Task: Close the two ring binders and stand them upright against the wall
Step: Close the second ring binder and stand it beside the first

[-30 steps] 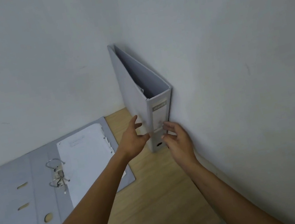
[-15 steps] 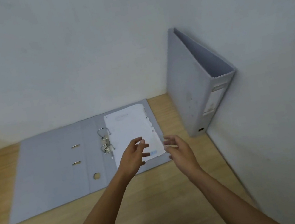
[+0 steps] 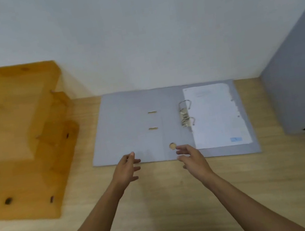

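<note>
At nine o'clock a stepped wooden organiser (image 3: 19, 138) sits against the wall, blurred but plainly apart from the work. Just right of it, at the centre, the open binder (image 3: 133, 127) lies flat on the worktop (image 3: 161, 195), covers spread, its far edge close to the back wall (image 3: 132, 27); the ring mechanism (image 3: 185, 114) stands up near the spine with a sheet of paper (image 3: 215, 114) filed on the right-hand cover. The left hand (image 3: 127, 167) hovers at the near edge of the left cover, fingers spread and holding nothing; the right hand (image 3: 191, 157) is likewise empty and open, just beside the finger hole (image 3: 172, 146) in the spine. At three o'clock the closed binder (image 3: 303, 88) stands upright in the corner against the side wall, so half the job looks done. The step in hand, as I judge it, is closing the second binder: one hand should lift the left cover and fold it over the rings toward three o'clock while the other steadies the spine, taking care the paper lies flat and the rings are shut, which I cannot tell from here. The worktop is pale wood grain, the walls plain and white-grey, meeting in a corner at upper right.
</note>
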{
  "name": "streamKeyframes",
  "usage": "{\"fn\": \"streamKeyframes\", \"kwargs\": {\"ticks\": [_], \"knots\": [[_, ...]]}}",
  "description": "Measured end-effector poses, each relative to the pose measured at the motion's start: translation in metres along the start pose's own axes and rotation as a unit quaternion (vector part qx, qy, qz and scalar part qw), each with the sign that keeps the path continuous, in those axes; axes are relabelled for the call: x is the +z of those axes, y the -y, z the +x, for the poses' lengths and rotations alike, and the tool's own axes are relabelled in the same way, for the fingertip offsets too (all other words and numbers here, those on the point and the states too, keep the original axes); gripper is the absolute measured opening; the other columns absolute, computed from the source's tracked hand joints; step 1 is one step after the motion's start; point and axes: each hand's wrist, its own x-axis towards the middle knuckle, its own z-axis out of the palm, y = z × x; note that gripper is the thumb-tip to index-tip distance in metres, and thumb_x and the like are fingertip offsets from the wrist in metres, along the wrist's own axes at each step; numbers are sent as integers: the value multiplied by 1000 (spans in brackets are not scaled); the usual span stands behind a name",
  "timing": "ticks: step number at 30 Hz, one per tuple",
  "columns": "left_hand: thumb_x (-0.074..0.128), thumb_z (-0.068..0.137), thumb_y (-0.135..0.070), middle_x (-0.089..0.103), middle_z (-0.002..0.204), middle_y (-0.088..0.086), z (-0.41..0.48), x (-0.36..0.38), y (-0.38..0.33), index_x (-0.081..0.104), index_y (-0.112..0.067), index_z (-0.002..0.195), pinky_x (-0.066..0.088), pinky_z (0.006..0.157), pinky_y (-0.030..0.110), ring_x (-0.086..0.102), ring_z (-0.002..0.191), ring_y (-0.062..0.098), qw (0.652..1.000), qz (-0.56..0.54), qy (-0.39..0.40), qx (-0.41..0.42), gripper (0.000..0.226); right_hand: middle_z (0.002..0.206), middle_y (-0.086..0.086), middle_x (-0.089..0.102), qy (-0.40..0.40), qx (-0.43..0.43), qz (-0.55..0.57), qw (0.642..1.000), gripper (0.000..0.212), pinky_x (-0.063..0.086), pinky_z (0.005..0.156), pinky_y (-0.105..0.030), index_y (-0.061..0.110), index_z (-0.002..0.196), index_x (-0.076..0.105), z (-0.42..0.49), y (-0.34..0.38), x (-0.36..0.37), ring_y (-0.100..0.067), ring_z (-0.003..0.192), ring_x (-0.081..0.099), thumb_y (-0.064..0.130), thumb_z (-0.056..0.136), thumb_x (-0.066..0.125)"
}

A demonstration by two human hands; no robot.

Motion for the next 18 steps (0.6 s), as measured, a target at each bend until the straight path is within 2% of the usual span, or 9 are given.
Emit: {"fn": "streamKeyframes", "kwargs": {"ticks": [5,7,9,10,13,16,18], "knots": [[35,105,-48,55,134,8,19,-63,23,35,-15,151,54,97,50,57,115,29,990,-72,-114,-44,57,137,7,61,42,4,-46,998,40,52,100,-39,25,132,59,22,13,61,-15,119,60,13,94,58],[35,104,-48,45,151,11,25,-77,30,28,-17,157,51,101,49,55,119,30,986,-69,-142,-55,61,141,9,57,56,9,-62,996,45,50,103,-39,27,137,55,27,16,77,-15,124,58,14,94,57],[35,105,-48,36,160,12,32,-87,34,22,-17,160,49,103,48,53,119,31,984,-66,-154,-61,65,141,9,55,69,11,-81,994,49,48,96,-29,25,141,52,31,20,88,-14,128,55,14,94,57],[35,105,-49,34,162,12,36,-91,35,21,-17,161,48,106,49,52,125,32,983,-72,-155,-65,66,140,8,55,74,14,-90,993,50,45,90,-25,24,143,51,33,23,92,-14,129,53,14,94,57],[36,102,-54,33,163,11,51,-102,34,26,-18,160,45,109,53,44,140,36,978,-101,-161,-82,68,141,7,54,80,22,-113,990,52,41,80,-20,25,145,49,42,31,98,-13,131,52,14,94,57],[37,99,-59,39,156,14,67,-111,36,36,-17,155,49,105,53,48,134,36,968,-139,-182,-102,70,148,8,52,85,24,-132,987,53,41,91,-23,24,146,48,50,37,102,-13,130,53,14,95,55],[39,101,-52,42,154,12,77,-113,38,41,-16,152,52,103,52,49,132,35,964,-148,-195,-107,62,149,7,51,89,27,-138,986,53,41,93,-25,23,147,48,54,39,103,-12,126,53,14,95,55]]}}
